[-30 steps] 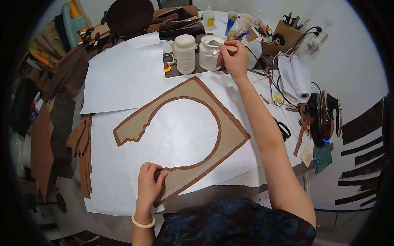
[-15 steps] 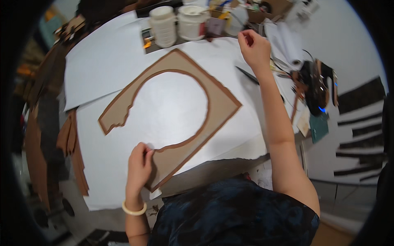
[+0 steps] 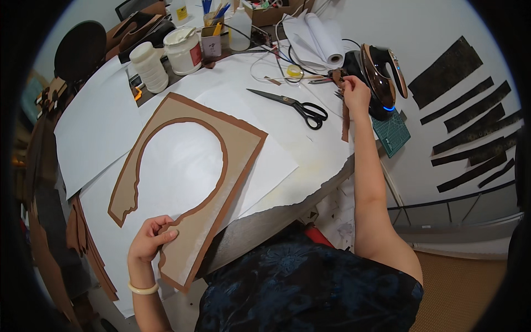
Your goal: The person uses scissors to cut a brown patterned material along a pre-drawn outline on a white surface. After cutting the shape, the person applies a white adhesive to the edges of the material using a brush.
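Observation:
A flat beige panel [image 3: 235, 176] with brown edges and a large rounded cut-out lies on white paper, its near corner reaching the table edge. My left hand [image 3: 153, 238] grips the panel's near arm, thumb on top and fingers curled at the cut-out edge. At the far right, my right hand [image 3: 355, 93] is closed, fingertips pinched on the brown scraps [image 3: 338, 77] beside the iron [image 3: 381, 77]. From there a narrow brown strip [image 3: 345, 122] runs toward the table edge. Black-handled scissors [image 3: 293, 104] rest on the paper between the panel and my right hand.
White jars [image 3: 181, 51], a pen holder [image 3: 212, 41] and a clear bottle [image 3: 240, 30] line the back. A paper roll [image 3: 323, 39] and loose cables lie behind the scraps. A green cutting mat [image 3: 392, 134] sits below the iron. Dark strips [image 3: 470, 133] are on the right.
My right hand has moved from above the table to the scraps by the iron. My left thumb now lies over the panel. The view has turned rightward, bringing the scissors into full view.

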A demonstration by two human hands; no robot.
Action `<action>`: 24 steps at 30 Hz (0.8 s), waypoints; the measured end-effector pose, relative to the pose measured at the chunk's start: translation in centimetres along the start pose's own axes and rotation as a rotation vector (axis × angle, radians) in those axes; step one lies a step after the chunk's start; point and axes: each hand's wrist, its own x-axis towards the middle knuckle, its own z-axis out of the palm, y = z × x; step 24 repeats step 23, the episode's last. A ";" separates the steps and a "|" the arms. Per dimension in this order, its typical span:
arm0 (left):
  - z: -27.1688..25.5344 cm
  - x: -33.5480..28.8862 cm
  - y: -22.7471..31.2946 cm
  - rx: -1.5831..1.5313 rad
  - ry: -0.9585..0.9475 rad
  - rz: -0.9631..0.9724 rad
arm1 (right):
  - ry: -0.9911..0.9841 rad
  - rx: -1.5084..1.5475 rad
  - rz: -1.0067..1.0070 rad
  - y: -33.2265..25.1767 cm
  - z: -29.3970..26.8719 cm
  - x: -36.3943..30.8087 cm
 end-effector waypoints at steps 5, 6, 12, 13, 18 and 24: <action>1.3 -0.4 -2.3 -0.181 0.086 0.157 | 0.371 -0.353 -0.252 5.4 -5.3 2.5; 1.5 -1.1 -3.0 -0.203 0.121 0.181 | 0.424 -0.408 -0.239 4.4 -6.3 3.2; 4.4 0.8 -6.8 -0.308 0.166 0.216 | 0.142 -0.586 0.086 12.9 -10.9 15.0; 5.6 1.1 -6.4 -0.322 0.171 0.188 | 0.063 -0.546 0.103 13.8 -10.3 16.2; 9.9 4.0 -3.6 -0.401 0.021 0.113 | -0.059 -0.692 0.253 16.7 -10.8 20.3; 10.9 4.4 -3.0 -0.458 -0.066 0.092 | 0.095 -0.548 0.201 14.0 -8.8 20.4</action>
